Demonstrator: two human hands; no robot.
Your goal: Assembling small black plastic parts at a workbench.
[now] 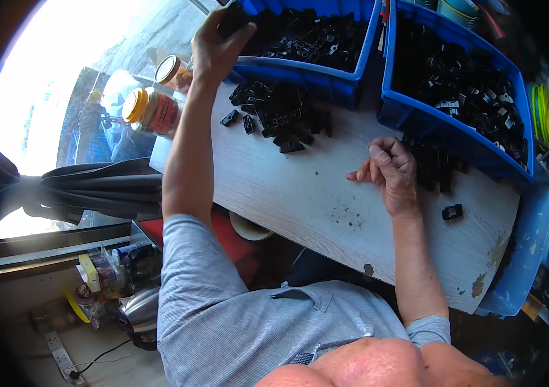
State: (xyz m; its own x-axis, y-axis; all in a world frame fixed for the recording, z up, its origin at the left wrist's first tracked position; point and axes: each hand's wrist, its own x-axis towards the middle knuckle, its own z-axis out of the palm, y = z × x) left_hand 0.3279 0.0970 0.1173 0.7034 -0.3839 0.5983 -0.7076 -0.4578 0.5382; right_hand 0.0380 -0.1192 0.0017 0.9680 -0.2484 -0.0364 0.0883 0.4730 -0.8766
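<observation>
My left hand (215,51) reaches far forward to the left end of a blue bin (294,69). Its thumb and fingers are closed around a dark clump of black plastic parts, partly lost against the bin's dark contents. Over the pale table (274,177), my right hand (392,169) is raised with curled fingers and the thumb pressed to them. Whatever it may hold is hidden. A loose heap of small black plastic parts (281,116) lies between my hands. One single black part (452,211) rests to the right of my right forearm.
A second blue bin (458,126) full of black parts stands at the right, with more parts before it. Two lidded jars (158,111) sit by the window, left of my arm. A blue container (519,258) hugs the table's right edge. A metal kettle (140,311) is at lower left.
</observation>
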